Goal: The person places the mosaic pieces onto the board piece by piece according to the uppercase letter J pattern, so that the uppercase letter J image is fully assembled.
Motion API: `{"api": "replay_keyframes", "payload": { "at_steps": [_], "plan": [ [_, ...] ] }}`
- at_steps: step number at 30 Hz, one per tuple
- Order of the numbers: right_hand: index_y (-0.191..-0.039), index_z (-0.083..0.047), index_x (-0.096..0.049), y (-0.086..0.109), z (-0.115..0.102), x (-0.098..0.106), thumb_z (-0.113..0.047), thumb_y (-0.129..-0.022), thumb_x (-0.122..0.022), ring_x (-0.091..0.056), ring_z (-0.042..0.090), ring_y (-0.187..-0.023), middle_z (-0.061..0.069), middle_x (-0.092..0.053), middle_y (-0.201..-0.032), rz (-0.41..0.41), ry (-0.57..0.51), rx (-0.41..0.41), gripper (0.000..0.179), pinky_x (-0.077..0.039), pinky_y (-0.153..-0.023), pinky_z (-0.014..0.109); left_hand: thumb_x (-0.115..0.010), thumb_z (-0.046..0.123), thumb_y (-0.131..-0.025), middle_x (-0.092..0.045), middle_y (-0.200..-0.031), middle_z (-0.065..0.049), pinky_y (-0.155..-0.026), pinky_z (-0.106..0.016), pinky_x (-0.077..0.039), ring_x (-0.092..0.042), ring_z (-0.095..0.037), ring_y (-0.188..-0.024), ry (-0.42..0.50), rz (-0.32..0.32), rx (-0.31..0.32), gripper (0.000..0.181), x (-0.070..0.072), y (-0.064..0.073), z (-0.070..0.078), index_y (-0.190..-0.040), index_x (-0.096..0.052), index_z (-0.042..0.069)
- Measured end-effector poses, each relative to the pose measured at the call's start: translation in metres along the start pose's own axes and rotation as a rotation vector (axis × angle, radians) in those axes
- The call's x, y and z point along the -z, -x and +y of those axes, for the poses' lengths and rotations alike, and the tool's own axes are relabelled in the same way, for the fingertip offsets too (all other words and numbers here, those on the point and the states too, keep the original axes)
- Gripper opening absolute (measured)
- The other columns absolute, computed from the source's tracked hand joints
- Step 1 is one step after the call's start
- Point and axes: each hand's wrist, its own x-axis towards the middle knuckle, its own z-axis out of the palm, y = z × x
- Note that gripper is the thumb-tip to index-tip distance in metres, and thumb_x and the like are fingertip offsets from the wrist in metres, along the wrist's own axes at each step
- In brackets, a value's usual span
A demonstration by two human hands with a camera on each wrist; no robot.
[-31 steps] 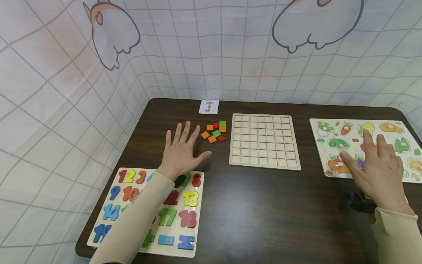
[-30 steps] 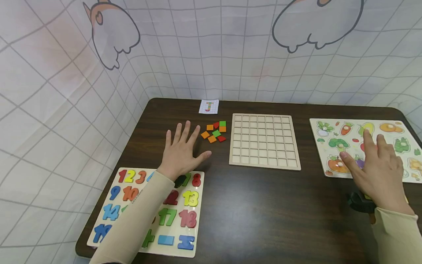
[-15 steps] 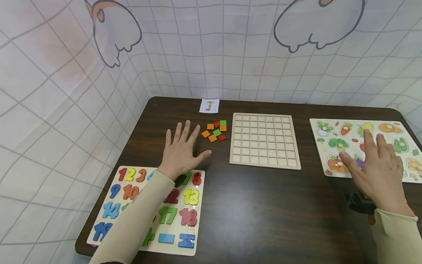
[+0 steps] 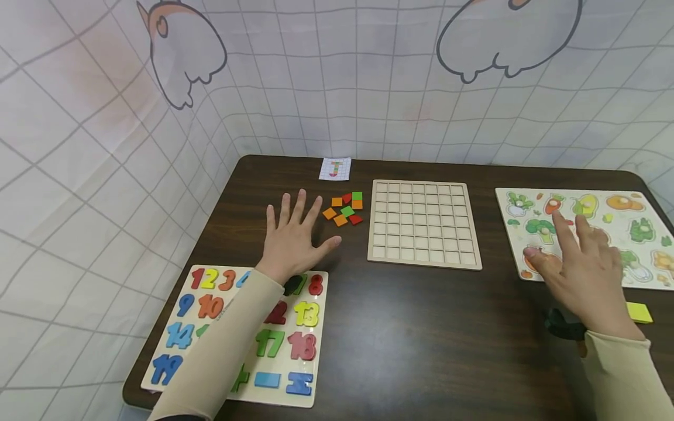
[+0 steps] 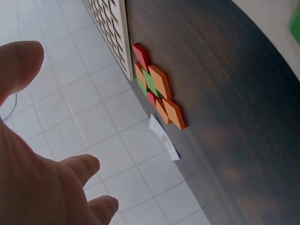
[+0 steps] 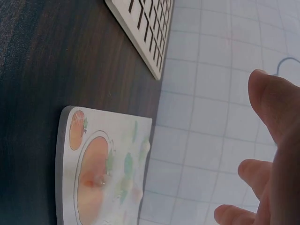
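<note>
My left hand point(image 4: 292, 248) is spread with straight fingers, above the table beside several small colored tiles point(image 4: 340, 220) in orange, green and red. It holds nothing. In the left wrist view, the tiles point(image 5: 160, 82) lie close together, apart from the fingers. My right hand point(image 4: 587, 278) hovers over the vegetable puzzle board point(image 4: 616, 221), fingers loosely extended and holding nothing; it hides part of the board. Between the hands lies a wooden grid board point(image 4: 423, 223), its visible cells without tiles. A small card point(image 4: 335, 169) with a colored J-shaped pattern lies behind the tiles.
A number puzzle board point(image 4: 279, 396) lies at the front left, partly under the left forearm in view. A yellow block point(image 4: 639, 312) sits beside the right wrist. The dark table point(image 4: 411, 339) meets a white gridded curtain point(image 4: 395, 105) at the back.
My right hand has moved left over the vegetable board, bringing the yellow block into fuller view. My left hand has shifted very slightly right. The tiles, card and grid board stay in place.
</note>
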Motion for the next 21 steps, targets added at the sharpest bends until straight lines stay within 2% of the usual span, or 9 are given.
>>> {"api": "replay_keyframes", "payload": {
  "at_steps": [8,15,21],
  "plan": [
    [-0.169,-0.019,-0.005,0.0005,-0.0008,-0.0035,-0.061,-0.105,-0.044,0.000,0.066,-0.152,0.030,0.002,-0.172,-0.016,0.017,0.030,0.086,0.001,-0.116,0.083,-0.038,0.084,-0.092,0.006,-0.177,-0.005,-0.128,-0.068,0.008,0.011,-0.039,-0.163,-0.004,-0.007,0.012,0.097,0.0021,-0.0021,0.0020,-0.168,-0.008,0.033],
    [-0.169,-0.021,-0.008,-0.0023,-0.0059,-0.0047,-0.059,-0.105,-0.047,0.001,0.065,-0.153,0.031,0.000,-0.172,-0.004,0.006,0.050,0.084,0.001,-0.117,0.083,-0.041,0.083,-0.092,0.003,-0.177,-0.007,-0.127,-0.068,0.007,0.009,-0.040,-0.163,0.006,0.007,0.010,0.097,0.0009,-0.0036,0.0014,-0.168,-0.010,0.032],
    [-0.169,-0.021,-0.007,-0.0009,-0.0070,-0.0052,-0.061,-0.105,-0.046,0.003,0.063,-0.154,0.031,0.001,-0.172,-0.014,0.013,0.036,0.085,0.002,-0.117,0.082,-0.040,0.084,-0.092,0.002,-0.177,-0.007,-0.128,-0.068,0.007,0.010,-0.040,-0.163,0.005,0.002,0.001,0.097,-0.0014,-0.0054,0.0017,-0.168,-0.009,0.033]
  ]
}}
